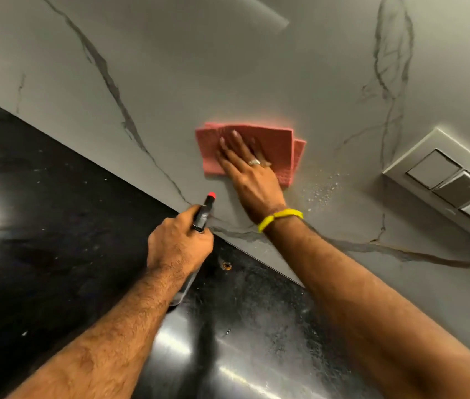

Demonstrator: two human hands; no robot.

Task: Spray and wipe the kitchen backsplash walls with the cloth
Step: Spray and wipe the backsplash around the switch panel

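Note:
A folded pink cloth (274,142) lies flat against the grey marble-look backsplash wall (228,67). My right hand (249,171) presses on it with straight, spread fingers; a ring is on one finger and a yellow band on the wrist. Spray droplets (321,188) speckle the wall just right of the cloth. My left hand (179,243) grips a black spray bottle (203,213) with a red nozzle tip, held low near the joint of wall and counter, nozzle pointing at the wall. The bottle's lower body is mostly hidden behind my hand and forearm.
A glossy black stone countertop (55,226) runs below the wall, with bright light glare at the left. A switch plate (452,182) with several rocker switches is mounted on the wall at the right. A small hole or fitting (226,265) sits in the counter near the wall.

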